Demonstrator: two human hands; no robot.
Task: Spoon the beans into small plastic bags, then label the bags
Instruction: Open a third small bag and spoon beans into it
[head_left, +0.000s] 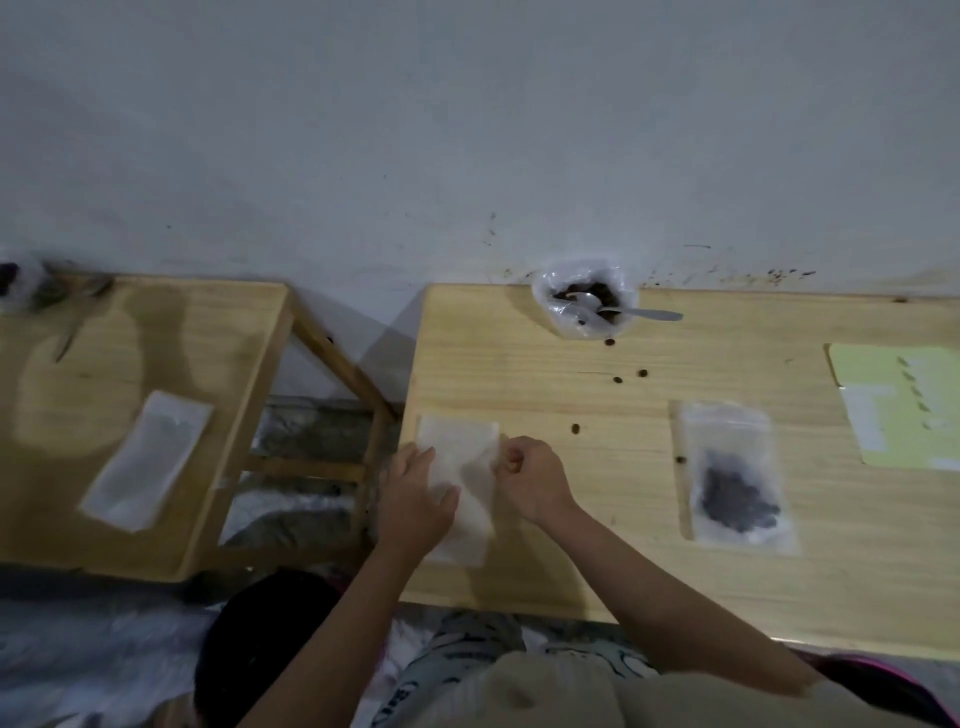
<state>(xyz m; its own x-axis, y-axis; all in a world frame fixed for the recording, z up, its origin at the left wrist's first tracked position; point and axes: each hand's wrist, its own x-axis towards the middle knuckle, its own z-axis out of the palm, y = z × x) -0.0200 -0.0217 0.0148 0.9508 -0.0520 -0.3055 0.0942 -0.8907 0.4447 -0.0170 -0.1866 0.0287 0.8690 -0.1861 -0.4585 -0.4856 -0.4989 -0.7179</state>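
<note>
An empty small plastic bag (464, 467) lies flat at the near left corner of the right wooden table (613, 519). My left hand (415, 499) presses flat on its left side, fingers spread. My right hand (530, 475) pinches the bag's right edge with curled fingers. A filled bag of dark beans (735, 480) lies to the right. At the table's far edge, against the wall, stands an open plastic bag of beans (584, 301) with a metal spoon (623, 310) resting in it, handle pointing right.
Loose beans (618, 379) are scattered on the table between the bean supply and my hands. A yellow label sheet (904, 405) lies at the far right. A second table (130, 415) on the left holds a stack of empty bags (148, 460).
</note>
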